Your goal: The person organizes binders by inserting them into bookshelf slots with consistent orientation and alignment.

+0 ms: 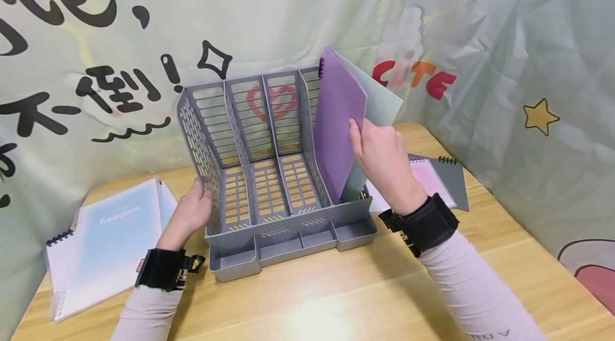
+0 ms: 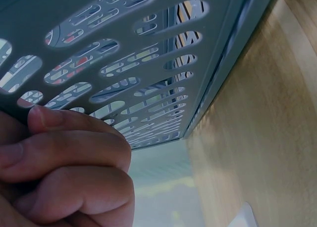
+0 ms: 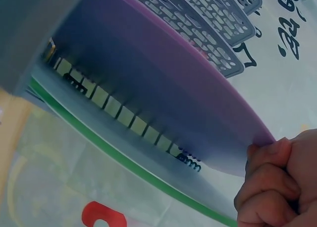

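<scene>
A grey desktop file rack [image 1: 288,223] with upright slots and small front trays stands on the table. My left hand [image 1: 191,207] grips the front edge of its perforated left side wall [image 2: 148,83], fingers curled. In the rightmost slot stands a purple spiral notebook [image 1: 338,117], tilted slightly. My right hand [image 1: 386,162] pinches that notebook's front edge between thumb and fingers. Beside it, a pale green notebook [image 1: 379,95] leans to the right; the right wrist view shows its green edge [image 3: 143,172] close to my curled fingers. Its lower part is partly hidden behind the hand.
On the left of the table lie several notebooks, the top one blue and white [image 1: 120,223]. To the right, behind my right forearm, lie a pink notebook [image 1: 430,178] and a dark grey one [image 1: 451,181]. A printed cloth [image 1: 298,10] hangs behind the table.
</scene>
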Tool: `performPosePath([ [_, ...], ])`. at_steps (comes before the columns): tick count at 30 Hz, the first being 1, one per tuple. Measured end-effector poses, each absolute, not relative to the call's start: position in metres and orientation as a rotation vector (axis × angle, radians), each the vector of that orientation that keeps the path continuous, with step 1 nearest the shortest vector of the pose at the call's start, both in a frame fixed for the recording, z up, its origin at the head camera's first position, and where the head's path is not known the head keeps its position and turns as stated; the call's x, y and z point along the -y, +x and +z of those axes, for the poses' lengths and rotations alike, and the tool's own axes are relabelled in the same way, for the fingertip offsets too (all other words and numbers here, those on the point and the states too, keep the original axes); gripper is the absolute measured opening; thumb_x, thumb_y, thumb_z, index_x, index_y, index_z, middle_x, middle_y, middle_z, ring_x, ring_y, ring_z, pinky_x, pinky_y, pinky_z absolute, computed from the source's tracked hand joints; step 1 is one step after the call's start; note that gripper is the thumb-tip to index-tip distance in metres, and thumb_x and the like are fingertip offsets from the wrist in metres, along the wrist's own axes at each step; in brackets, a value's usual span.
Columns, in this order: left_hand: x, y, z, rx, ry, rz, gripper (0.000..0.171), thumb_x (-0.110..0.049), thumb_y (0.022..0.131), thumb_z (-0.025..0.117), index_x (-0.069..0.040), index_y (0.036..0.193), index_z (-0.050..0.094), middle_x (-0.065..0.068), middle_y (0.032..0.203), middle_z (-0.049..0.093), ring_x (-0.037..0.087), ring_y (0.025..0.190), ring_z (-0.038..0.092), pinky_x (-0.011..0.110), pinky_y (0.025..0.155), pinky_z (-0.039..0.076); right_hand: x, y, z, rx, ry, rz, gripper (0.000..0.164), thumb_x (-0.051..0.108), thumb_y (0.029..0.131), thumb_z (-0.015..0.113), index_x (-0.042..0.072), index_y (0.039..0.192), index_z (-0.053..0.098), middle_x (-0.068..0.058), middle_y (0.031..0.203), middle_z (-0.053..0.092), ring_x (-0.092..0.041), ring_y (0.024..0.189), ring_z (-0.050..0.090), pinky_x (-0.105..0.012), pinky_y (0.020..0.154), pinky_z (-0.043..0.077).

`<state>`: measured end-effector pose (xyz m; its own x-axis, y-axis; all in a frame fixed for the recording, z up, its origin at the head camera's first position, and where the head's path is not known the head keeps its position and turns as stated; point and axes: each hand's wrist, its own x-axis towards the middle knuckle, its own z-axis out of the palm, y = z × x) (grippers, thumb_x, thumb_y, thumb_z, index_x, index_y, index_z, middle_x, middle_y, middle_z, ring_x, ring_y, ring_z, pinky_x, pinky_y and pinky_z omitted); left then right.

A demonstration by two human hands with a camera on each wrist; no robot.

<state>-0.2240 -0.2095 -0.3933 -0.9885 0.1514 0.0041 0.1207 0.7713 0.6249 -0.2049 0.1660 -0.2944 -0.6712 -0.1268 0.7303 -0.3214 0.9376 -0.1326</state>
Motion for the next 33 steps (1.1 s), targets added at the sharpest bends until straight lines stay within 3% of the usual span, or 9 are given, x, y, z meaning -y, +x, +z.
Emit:
performPosePath([
  [7, 0.209, -0.223, -0.394, -2.91, 0.22, 1.032, 0.054, -0.017, 0.106, 0.021, 0.004, 0.153, 0.008, 0.036, 0.142, 0.03, 0.054, 0.121, 0.037, 0.063, 0.09, 0.036, -0.166, -0.206, -0.304, 2.298, 0.308, 0.308, 0.045, 0.026, 0.102, 0.043, 0.011, 0.061, 0.038, -0.001, 0.046, 0.031, -0.028, 0.038, 0.043, -0.036, 0.036, 0.03],
  [18, 0.208, -0.224, -0.393, -2.918, 0.214, 1.029, 0.053, -0.017, 0.106, 0.021, 0.004, 0.153, 0.01, 0.038, 0.139, 0.033, 0.054, 0.115, 0.043, 0.061, 0.083, 0.044, -0.164, -0.206, -0.307, 2.312, 0.253, 0.357, 0.046, 0.028, 0.102, 0.044, 0.011, 0.059, 0.038, -0.003, 0.045, 0.032, -0.032, 0.041, 0.048, -0.041, 0.037, 0.035],
  [33, 0.209, -0.224, -0.393, -2.901, 0.218, 1.037, 0.053, -0.017, 0.106, 0.02, 0.004, 0.153, 0.008, 0.036, 0.142, 0.03, 0.054, 0.122, 0.036, 0.063, 0.092, 0.035, -0.171, -0.195, -0.294, 2.517, 0.107, 0.348, 0.063, 0.046, 0.099, 0.046, 0.01, 0.048, 0.042, -0.009, 0.046, 0.042, -0.037, 0.046, 0.051, -0.043, 0.04, 0.038],
])
